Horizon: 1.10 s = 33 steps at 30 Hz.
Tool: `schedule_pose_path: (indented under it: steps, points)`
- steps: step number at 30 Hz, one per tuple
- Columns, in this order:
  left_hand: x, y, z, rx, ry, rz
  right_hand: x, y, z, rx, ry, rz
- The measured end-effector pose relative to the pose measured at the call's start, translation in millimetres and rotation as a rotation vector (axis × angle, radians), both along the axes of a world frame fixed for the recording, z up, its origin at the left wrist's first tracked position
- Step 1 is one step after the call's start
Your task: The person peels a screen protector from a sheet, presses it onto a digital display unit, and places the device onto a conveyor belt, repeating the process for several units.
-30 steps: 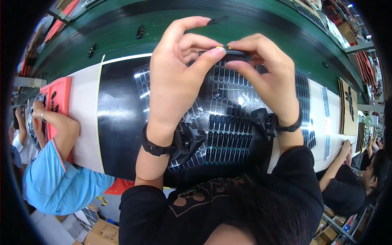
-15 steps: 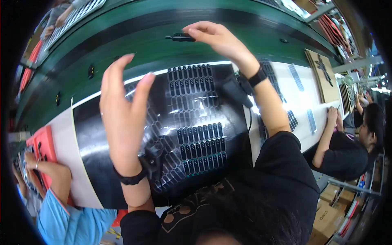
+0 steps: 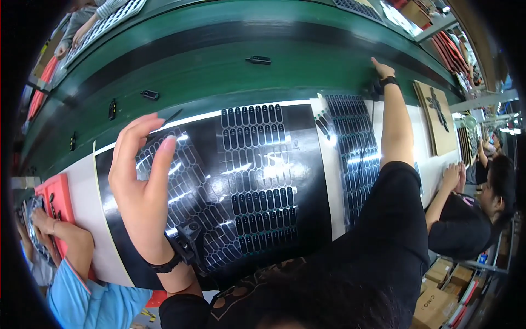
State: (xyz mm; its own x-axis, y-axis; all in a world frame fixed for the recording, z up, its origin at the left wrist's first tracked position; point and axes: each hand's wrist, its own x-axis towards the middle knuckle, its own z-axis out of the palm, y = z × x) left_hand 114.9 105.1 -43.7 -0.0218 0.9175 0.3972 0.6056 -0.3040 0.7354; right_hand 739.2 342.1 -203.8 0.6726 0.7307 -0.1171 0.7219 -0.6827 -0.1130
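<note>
My left hand [image 3: 139, 186] hovers over the left part of a black mat [image 3: 315, 164], thumb and index finger apart. A thin dark sliver [image 3: 173, 117] shows at the index fingertip; its kind is unclear. My right hand [image 3: 384, 70] reaches far over the green conveyor belt [image 3: 318, 68], one digit stretched out, its other fingers mostly hidden. On the belt lies a small black elongated device [image 3: 258, 60], out of both hands. Below my hands, clear sheets carry dark oval stickers [image 3: 252, 116] in rows; a sheet with emptied oval outlines [image 3: 192, 175] lies beside my left wrist.
More black devices [image 3: 149, 95] lie on the belt at the left. A further sticker sheet [image 3: 356, 148] lies under my right arm. Cardboard [image 3: 433, 118] stands at right, a red tray [image 3: 57, 200] at left. Co-workers sit on both sides [image 3: 463, 214] and across the belt.
My right hand has let go of the black device, which now lies on the belt, and has swung right. My left hand has moved slightly left and nearer my body.
</note>
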Motion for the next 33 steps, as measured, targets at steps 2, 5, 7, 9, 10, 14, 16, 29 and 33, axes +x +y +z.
schedule_pose_path:
  steps: [2,5,7,9,10,14,16,29,33]
  points:
    - [3,0,1,0.016,-0.054,0.012,11,10,-8,0.086,-0.067,-0.158]
    - [2,-3,-6,-0.036,-0.01,0.023,-38,18,-9,0.284,-0.002,-0.217]
    - [2,-4,-8,-0.056,0.008,0.022,-72,10,7,0.286,-0.064,-0.115]
    - [8,-4,-4,0.002,0.0,0.0,-85,5,25,0.298,-0.129,-0.047]
    - [10,-5,-2,0.029,-0.002,-0.012,-89,7,32,0.305,-0.18,0.093]
    - [10,-6,7,0.028,-0.01,-0.043,-162,-5,72,0.664,-0.334,0.7]
    - [7,-9,6,-0.009,-0.014,-0.045,-244,-31,91,0.804,0.318,0.794]
    - [11,-38,17,-0.207,-0.789,-0.251,-444,-226,167,0.761,1.092,1.217]
    - [13,-35,16,-0.179,-0.955,-0.301,-443,-226,171,0.858,0.795,1.514]
